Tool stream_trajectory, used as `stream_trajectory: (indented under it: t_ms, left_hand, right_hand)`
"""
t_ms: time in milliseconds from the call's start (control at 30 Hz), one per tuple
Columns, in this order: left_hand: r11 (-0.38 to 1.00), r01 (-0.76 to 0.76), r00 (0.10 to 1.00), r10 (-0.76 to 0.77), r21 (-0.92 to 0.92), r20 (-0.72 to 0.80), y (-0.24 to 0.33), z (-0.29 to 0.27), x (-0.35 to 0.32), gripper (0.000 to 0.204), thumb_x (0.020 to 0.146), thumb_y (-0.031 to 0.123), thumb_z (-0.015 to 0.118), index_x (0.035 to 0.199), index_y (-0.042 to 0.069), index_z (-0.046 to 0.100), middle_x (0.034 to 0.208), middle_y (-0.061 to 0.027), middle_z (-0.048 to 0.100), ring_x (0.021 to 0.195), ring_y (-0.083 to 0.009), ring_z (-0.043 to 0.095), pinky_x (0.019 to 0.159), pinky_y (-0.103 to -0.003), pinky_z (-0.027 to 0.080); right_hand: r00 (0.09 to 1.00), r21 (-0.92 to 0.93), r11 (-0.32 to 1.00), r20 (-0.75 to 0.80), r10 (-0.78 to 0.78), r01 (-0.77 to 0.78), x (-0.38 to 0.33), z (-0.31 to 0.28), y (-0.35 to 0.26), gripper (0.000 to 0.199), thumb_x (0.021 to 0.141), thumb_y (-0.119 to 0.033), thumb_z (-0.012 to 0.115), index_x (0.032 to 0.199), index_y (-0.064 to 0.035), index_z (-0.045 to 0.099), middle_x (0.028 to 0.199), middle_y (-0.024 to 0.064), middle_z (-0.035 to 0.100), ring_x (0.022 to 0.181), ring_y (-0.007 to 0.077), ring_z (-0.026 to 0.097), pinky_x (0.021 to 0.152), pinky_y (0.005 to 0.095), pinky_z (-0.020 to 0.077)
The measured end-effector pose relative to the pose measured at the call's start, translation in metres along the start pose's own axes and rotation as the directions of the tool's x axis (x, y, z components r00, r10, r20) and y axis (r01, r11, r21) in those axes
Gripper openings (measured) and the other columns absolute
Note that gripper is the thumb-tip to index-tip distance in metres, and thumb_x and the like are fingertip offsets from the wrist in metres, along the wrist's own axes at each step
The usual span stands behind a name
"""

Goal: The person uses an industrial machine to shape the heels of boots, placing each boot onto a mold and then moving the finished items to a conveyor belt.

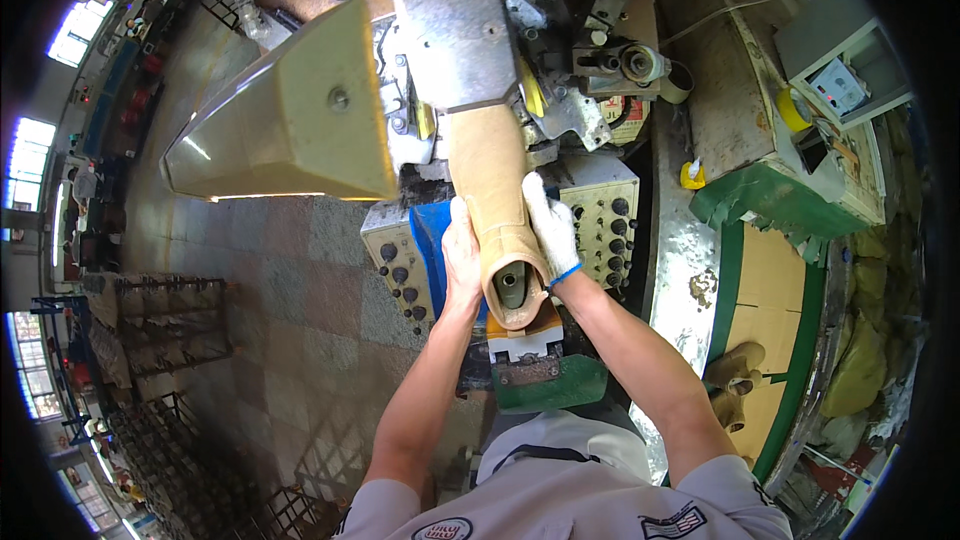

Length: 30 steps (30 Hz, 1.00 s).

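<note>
A tan boot (488,175) lies lengthwise in front of me, its toe end under the metal head (458,40) of a machine and its open top toward me. Inside the opening shows a dark greenish shoe last (511,287) with a round hole. My bare left hand (461,252) presses along the boot's left side. On the opposite side my right hand (551,226), in a white knit glove with a blue cuff, grips the boot, fingers pointing toward the machine. Together the two hands clasp the boot between them; the undersides of the fingers are partly hidden.
A large angular machine cover (290,120) juts out at the left. Panels with dark knobs (606,230) flank the boot. At right runs a conveyor (755,340) with green edges, carrying tan boots (735,380). Dark racks (170,325) stand on the floor at left.
</note>
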<state>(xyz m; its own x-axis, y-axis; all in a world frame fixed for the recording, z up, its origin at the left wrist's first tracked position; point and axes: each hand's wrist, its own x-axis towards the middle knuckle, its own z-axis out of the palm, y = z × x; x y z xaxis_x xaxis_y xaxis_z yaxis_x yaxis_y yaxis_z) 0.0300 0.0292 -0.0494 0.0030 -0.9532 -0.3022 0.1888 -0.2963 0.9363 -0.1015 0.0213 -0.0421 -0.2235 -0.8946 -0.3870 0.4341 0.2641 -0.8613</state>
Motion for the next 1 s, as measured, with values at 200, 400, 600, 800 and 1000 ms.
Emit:
stream_trajectory:
  t_ms: [200, 400, 600, 800, 1000]
  left_hand:
    - [0.998, 0.039, 0.991, -0.032, 0.051, -0.126, 0.026, -0.006, -0.02, 0.057, 0.112, 0.045, 0.04, 0.129, -0.004, 0.064, 0.115, -0.0124, 0.071, 0.099, -0.0175, 0.066, 0.091, -0.033, 0.051]
    - [0.924, -0.301, 0.933, 0.337, 0.237, -0.129, 0.064, 0.012, -0.094, 0.056, 0.111, 0.035, 0.046, 0.149, -0.005, 0.048, 0.141, -0.0206, 0.059, 0.127, -0.0251, 0.058, 0.11, -0.039, 0.043]
    - [0.697, -0.216, 0.888, 0.431, 0.684, -0.159, 0.073, 0.09, -0.123, 0.078, 0.087, 0.02, 0.079, 0.153, 0.001, 0.041, 0.137, -0.0187, 0.06, 0.125, -0.0293, 0.058, 0.107, -0.041, 0.044]
    - [0.277, -0.126, 0.779, 0.622, 0.953, -0.077, 0.034, 0.095, -0.097, 0.074, 0.084, 0.013, 0.078, 0.147, -0.005, 0.044, 0.131, -0.0258, 0.064, 0.119, -0.0412, 0.064, 0.101, -0.048, 0.05]
    - [0.234, -0.065, 0.723, 0.681, 0.97, -0.116, 0.032, 0.063, -0.109, 0.059, 0.088, 0.014, 0.074, 0.141, -0.002, 0.052, 0.127, -0.0188, 0.066, 0.112, -0.0342, 0.065, 0.099, -0.044, 0.049]
  right_hand:
    - [0.991, -0.025, 1.0, 0.136, -0.013, 0.017, -0.012, -0.035, -0.008, 0.048, 0.103, -0.044, 0.062, 0.114, 0.0025, 0.071, 0.11, 0.0097, 0.072, 0.091, 0.0133, 0.067, 0.077, 0.0296, 0.0559]
    - [0.997, 0.272, 0.962, -0.073, 0.037, -0.016, -0.051, -0.21, -0.016, 0.062, 0.104, -0.045, 0.056, 0.135, 0.0084, 0.054, 0.127, 0.024, 0.067, 0.103, 0.0332, 0.072, 0.082, 0.0424, 0.0586]
    - [0.789, 0.329, 0.931, -0.524, 0.319, -0.158, -0.057, -0.403, 0.025, 0.055, 0.097, -0.041, 0.064, 0.137, -0.004, 0.054, 0.128, 0.0209, 0.065, 0.107, 0.0386, 0.069, 0.088, 0.0521, 0.0559]
    - [0.672, 0.483, 0.875, -0.637, 0.379, -0.036, 0.021, -0.645, 0.094, 0.03, 0.096, -0.024, 0.066, 0.117, -0.003, 0.063, 0.111, 0.0221, 0.066, 0.1, 0.0404, 0.068, 0.078, 0.0506, 0.0571]
    - [0.634, 0.231, 0.96, -0.721, 0.278, -0.158, 0.15, -0.643, -0.001, 0.032, 0.088, -0.033, 0.074, 0.102, -0.0051, 0.069, 0.084, 0.0127, 0.065, 0.07, 0.0301, 0.065, 0.061, 0.0488, 0.0532]
